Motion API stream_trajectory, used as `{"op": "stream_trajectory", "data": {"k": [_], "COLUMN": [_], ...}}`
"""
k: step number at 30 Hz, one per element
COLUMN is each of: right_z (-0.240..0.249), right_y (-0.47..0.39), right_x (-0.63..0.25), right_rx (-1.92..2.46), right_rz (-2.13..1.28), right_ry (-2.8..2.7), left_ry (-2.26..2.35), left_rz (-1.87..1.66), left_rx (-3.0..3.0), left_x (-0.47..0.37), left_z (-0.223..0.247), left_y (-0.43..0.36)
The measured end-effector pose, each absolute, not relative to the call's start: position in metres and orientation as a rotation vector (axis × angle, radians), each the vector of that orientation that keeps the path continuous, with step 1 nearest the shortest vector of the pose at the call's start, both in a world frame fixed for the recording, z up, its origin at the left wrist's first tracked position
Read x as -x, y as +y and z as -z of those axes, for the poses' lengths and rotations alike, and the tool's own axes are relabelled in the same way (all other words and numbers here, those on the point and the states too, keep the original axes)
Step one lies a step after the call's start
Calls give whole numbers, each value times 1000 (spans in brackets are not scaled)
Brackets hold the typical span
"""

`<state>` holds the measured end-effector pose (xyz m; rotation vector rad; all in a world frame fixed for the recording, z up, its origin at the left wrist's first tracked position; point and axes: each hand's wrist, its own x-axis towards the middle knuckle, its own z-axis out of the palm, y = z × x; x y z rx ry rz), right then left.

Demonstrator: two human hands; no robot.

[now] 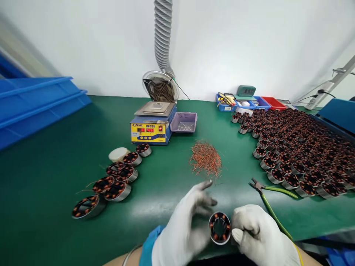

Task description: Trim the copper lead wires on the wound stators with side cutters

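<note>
Wound ring (216, 238) nearest cam, btwn the gloved hands; L hand (184, 225) just left of ring, fingers loosely spread, partly blurred, not closed on it; R hand (259, 232) clenched at ring's R edge, can't tell if it's pinching a wire; cutters (260, 187) right of ring, past R hand; copper wire pile (205, 159) beyond ring; yellow-fronted unit (149, 135) farther beyond, to its left; ring group (118, 191) left of ring, big ring batch (305, 159) beyond & right

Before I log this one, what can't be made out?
All in the head view:
- Lower part of the left hand: blurred.
- Whether the right hand pinches anything: its curled fingers hide it.
- Blue crates: cut off by the left edge.
- Lettering on the bin label: too small.
</note>
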<state>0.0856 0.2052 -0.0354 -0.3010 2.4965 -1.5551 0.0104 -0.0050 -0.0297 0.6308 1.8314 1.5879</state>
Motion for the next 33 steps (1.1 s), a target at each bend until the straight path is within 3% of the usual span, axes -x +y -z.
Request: {"op": "stream_trajectory", "data": {"k": [2, 5, 8, 10, 13, 15, 19, 25, 28, 33], "right_z": [32, 39, 43, 40, 35, 36, 42, 40, 42, 38], "right_y": [205, 205, 204, 201, 199, 199, 207, 209, 196, 218], "right_x": [-84, -85, -87, -84, -75, -69, -64, -63, -59, -60], "right_rx": [427, 193, -42, 88, 370, 248, -48, 762, 843, 829], "right_rz": [1382, 1561, 1729, 1662, 1338, 1260, 1187, 438, 25, -271], "right_ry": [2691, 2411, 2005, 2162, 2582, 2580, 2449, 3276, 3228, 3166], "left_ry": [1666, 1462, 1523, 1693, 1952, 2108, 2437, 2468, 2449, 2467], "left_rz": [-1465, -1515, -1812, -1826, -1409, -1104, -830, -899, -1044, -947], "left_rx": [-523, -542, -714, -758, -849, -964, -1072, -914, -877, -887], "left_x": [-4, 5, 4, -2, -8, -7, 2, 4, 1, 3], "left_z": [33, 34, 31, 28, 29, 34, 46, 47, 49, 49], "left_y": [0, 2, -5, -7, -2, 6, 17, 19, 19, 15]}}
